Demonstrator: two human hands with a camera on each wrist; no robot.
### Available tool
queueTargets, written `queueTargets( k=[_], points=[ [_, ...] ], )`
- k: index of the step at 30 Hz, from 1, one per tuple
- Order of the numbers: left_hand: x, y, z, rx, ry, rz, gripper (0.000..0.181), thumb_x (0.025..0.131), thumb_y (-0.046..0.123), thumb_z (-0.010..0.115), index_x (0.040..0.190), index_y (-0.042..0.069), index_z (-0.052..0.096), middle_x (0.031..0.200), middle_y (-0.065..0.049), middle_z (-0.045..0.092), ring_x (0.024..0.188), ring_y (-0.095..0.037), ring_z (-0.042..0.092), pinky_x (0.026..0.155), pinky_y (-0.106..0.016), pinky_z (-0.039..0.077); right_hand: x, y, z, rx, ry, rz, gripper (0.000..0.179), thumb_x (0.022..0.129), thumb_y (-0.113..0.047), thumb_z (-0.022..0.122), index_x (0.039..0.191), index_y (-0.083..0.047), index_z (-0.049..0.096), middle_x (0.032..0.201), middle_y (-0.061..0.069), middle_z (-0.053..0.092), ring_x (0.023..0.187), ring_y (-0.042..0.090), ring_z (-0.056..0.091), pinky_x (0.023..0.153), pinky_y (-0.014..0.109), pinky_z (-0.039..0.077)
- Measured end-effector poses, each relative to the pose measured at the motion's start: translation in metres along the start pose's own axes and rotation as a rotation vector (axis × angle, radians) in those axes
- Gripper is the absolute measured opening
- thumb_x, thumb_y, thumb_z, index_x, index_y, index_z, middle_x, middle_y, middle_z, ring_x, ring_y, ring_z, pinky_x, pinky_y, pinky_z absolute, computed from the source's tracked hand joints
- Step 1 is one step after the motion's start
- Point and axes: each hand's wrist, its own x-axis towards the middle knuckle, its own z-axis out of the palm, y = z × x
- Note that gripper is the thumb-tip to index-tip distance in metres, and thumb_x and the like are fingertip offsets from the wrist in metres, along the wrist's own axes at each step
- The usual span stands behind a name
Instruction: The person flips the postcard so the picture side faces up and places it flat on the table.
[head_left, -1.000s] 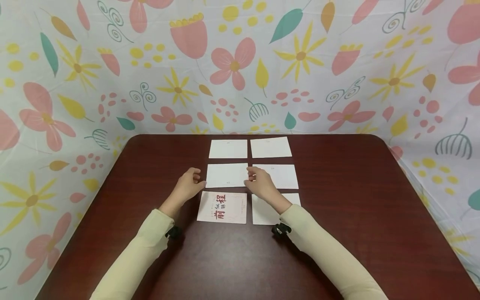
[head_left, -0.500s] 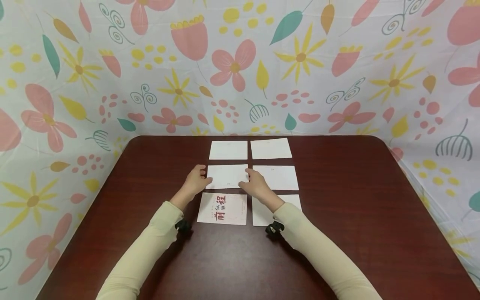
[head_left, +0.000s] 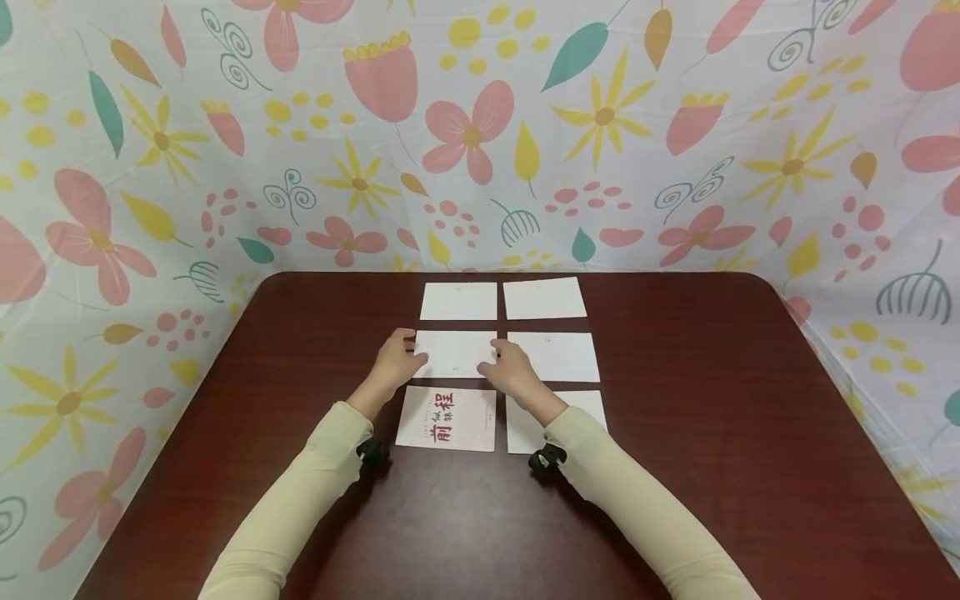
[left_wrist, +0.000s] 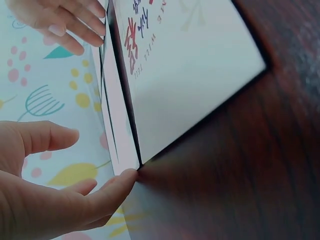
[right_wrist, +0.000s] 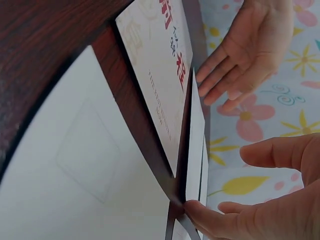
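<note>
The white card point(head_left: 456, 355) in the middle row's left column lies blank side up, with a small mark near its front edge. At its left edge is my left hand point(head_left: 394, 360), fingers loosely bent and thumb over the edge. My right hand point(head_left: 513, 367) is at the opposite edge in the same way. In the left wrist view, a fingertip point(left_wrist: 131, 175) touches the card's corner region. A fingertip point(right_wrist: 194, 207) in the right wrist view meets the card's end, the thumb apart. Just in front lies a face-up card point(head_left: 472, 421) with red and dark characters.
Two white cards, a left one point(head_left: 459, 301) and a right one point(head_left: 545, 298), form the back row. Another white card point(head_left: 558, 357) lies right of the middle one. The front-right card point(head_left: 528, 429) is partly covered by my right forearm. A flowered cloth point(head_left: 480, 225) hangs behind the table point(head_left: 697, 400).
My left hand has moved right and slightly forward to the middle-left card's edge. The right hand has shifted a little left, onto its right edge. In the last half second both barely move.
</note>
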Motion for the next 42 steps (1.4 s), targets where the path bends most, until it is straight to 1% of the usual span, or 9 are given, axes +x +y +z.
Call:
queueTargets(
  k=[4,11,18,21,26,31,33,36,42],
  points=[
    [0.002,-0.001,-0.001,-0.021,0.009,-0.015,0.057,0.092,0.006,0.059,0.143,-0.004,0.034,0.135,-0.028,0.045,0.123,-0.04,0.046,0.097,-0.049,0.045,0.0,0.001,0.001,0.032,0.006,0.022,0.058,0.087,-0.008,0.059,0.138,0.013,0.039,0.137,0.032,0.044,0.125,0.046,0.046,0.098,0.053,0.044],
    [0.004,-0.008,-0.001,-0.021,0.023,-0.034,0.056,0.091,0.006,0.059,0.141,-0.005,0.036,0.131,-0.028,0.047,0.12,-0.04,0.048,0.096,-0.048,0.045,0.001,0.002,0.004,0.08,0.032,0.052,0.058,0.088,-0.006,0.057,0.139,0.012,0.038,0.139,0.031,0.043,0.13,0.044,0.041,0.102,0.05,0.041],
    [0.001,-0.004,-0.008,-0.027,0.01,-0.047,0.056,0.091,0.003,0.056,0.142,-0.007,0.035,0.132,-0.029,0.047,0.12,-0.041,0.048,0.097,-0.048,0.045,0.004,0.0,0.001,0.123,0.067,0.057,0.055,0.088,-0.004,0.055,0.138,0.013,0.04,0.135,0.03,0.047,0.125,0.041,0.047,0.1,0.046,0.044],
    [0.003,-0.003,-0.009,-0.016,0.018,-0.051,0.052,0.091,0.003,0.055,0.139,-0.009,0.039,0.128,-0.028,0.05,0.118,-0.04,0.05,0.096,-0.047,0.045,0.006,0.0,-0.001,0.144,0.078,0.073,0.054,0.088,-0.003,0.054,0.138,0.012,0.041,0.132,0.028,0.05,0.121,0.039,0.05,0.098,0.044,0.046],
    [0.006,-0.005,-0.009,-0.006,0.049,-0.037,0.042,0.089,0.0,0.054,0.129,-0.011,0.051,0.118,-0.026,0.056,0.11,-0.036,0.054,0.091,-0.043,0.048,0.009,0.001,-0.004,0.187,0.1,0.088,0.049,0.088,-0.001,0.052,0.135,0.011,0.046,0.125,0.025,0.054,0.114,0.034,0.053,0.095,0.039,0.048],
    [0.006,-0.006,-0.012,-0.014,0.067,-0.018,0.032,0.092,0.002,0.054,0.122,-0.009,0.057,0.107,-0.022,0.058,0.099,-0.032,0.058,0.082,-0.038,0.05,0.011,0.003,-0.008,0.185,0.148,0.078,0.04,0.088,0.0,0.052,0.127,0.01,0.055,0.116,0.022,0.059,0.101,0.028,0.056,0.081,0.032,0.05],
    [0.006,-0.006,-0.013,-0.031,0.066,-0.016,0.029,0.093,0.003,0.055,0.12,-0.008,0.058,0.103,-0.02,0.057,0.094,-0.031,0.059,0.079,-0.036,0.05,0.011,0.003,-0.009,0.192,0.164,0.076,0.036,0.088,0.0,0.052,0.123,0.009,0.058,0.111,0.02,0.06,0.096,0.027,0.057,0.076,0.031,0.049],
    [0.007,-0.006,-0.015,-0.074,0.069,-0.011,0.026,0.093,0.002,0.056,0.117,-0.008,0.058,0.097,-0.017,0.057,0.086,-0.027,0.06,0.076,-0.035,0.052,0.011,0.003,-0.012,0.207,0.186,0.063,0.032,0.088,0.0,0.053,0.118,0.007,0.062,0.104,0.018,0.061,0.091,0.026,0.058,0.074,0.029,0.048],
    [0.008,-0.007,-0.017,-0.145,0.086,-0.021,0.024,0.093,0.0,0.058,0.115,-0.007,0.057,0.09,-0.013,0.056,0.073,-0.017,0.058,0.071,-0.03,0.055,0.014,0.004,-0.016,0.263,0.203,0.05,0.026,0.087,0.0,0.058,0.112,0.005,0.064,0.098,0.017,0.064,0.082,0.024,0.064,0.071,0.027,0.054]
  ],
)
